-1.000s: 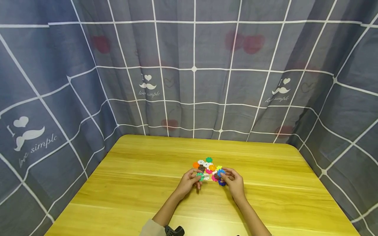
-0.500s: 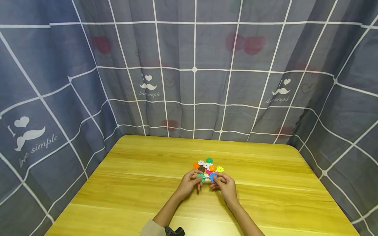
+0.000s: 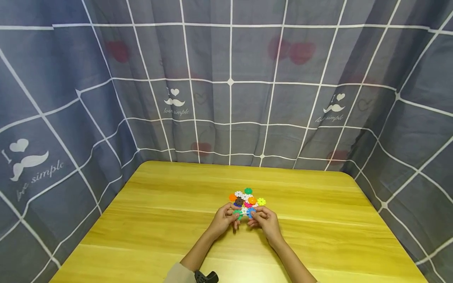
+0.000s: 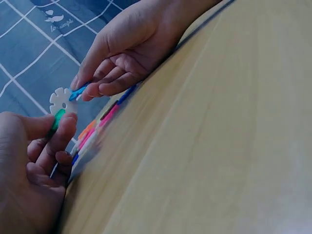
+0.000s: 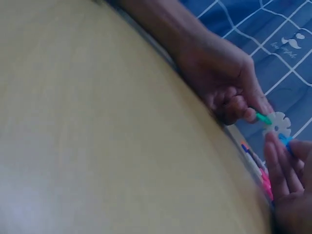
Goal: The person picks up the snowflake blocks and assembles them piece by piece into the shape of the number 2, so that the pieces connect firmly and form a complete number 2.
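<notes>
My left hand (image 3: 222, 219) pinches a green notched plastic disc (image 3: 238, 214) between thumb and fingers. Opposite it, my right hand (image 3: 267, 223) pinches a blue notched disc (image 3: 251, 212). Between the two stands a white notched disc (image 4: 57, 100), seen edge-on from the head and face-on in both wrist views. The green disc meets its near edge at one side and the blue disc its edge at the other. Fingertips cover parts of the green and blue discs. All three are held above the table, just in front of a pile of similar discs.
Behind the hands lie several loose discs on the wooden table (image 3: 159, 204), among them a green disc (image 3: 248, 191), an orange disc (image 3: 232, 197), a brown disc (image 3: 239, 201) and a yellow disc (image 3: 261, 201). A grey-blue checked curtain (image 3: 212, 98) surrounds the table's far and side edges.
My right hand has moved left from the right side of the pile, bringing the blue disc to the white one. The left hand keeps its hold on the green disc.
</notes>
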Demonstrator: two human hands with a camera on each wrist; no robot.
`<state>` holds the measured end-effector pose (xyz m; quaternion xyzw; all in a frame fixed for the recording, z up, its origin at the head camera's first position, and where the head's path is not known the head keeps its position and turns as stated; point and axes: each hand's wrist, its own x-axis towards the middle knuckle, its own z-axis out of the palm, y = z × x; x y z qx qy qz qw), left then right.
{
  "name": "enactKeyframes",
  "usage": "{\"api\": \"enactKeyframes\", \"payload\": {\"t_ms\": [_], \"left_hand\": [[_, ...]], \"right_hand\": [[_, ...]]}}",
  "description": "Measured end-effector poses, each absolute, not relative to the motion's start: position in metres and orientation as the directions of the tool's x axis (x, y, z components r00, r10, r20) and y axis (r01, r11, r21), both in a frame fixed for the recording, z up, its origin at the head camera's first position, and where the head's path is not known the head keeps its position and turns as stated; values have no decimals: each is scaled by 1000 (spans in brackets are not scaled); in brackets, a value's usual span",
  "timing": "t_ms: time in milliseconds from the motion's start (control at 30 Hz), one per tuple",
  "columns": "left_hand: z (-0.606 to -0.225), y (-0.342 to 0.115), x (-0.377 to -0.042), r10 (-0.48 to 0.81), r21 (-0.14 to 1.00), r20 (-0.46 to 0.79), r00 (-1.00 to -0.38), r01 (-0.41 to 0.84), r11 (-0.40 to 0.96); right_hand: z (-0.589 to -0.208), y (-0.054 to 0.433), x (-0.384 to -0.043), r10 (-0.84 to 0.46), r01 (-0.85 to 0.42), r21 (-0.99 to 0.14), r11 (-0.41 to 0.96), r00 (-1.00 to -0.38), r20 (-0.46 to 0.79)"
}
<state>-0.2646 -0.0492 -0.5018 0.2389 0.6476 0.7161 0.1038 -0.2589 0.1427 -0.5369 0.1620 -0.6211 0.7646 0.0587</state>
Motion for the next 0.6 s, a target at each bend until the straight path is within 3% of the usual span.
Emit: {"api": "enactKeyframes", "payload": {"t_ms": [133, 367, 500, 600], "left_hand": [[-499, -47, -264, 511, 982, 188, -839, 154, -109], [-496, -45, -262, 507, 984, 153, -848, 178, -1], [-494, -47, -264, 523, 987, 136, -841, 161, 2], [-494, -49, -266, 513, 993, 113, -851, 118, -23]], "right_hand": [[-538, 140, -259, -131, -336, -924, -185, -923, 362], [-537, 134, -256, -66, -342, -937, -71, -936, 347], [-536, 137, -259, -40, -428, -902, 45, -903, 427], [-536, 146, -264, 63, -473, -852, 225, -865, 498]]}}
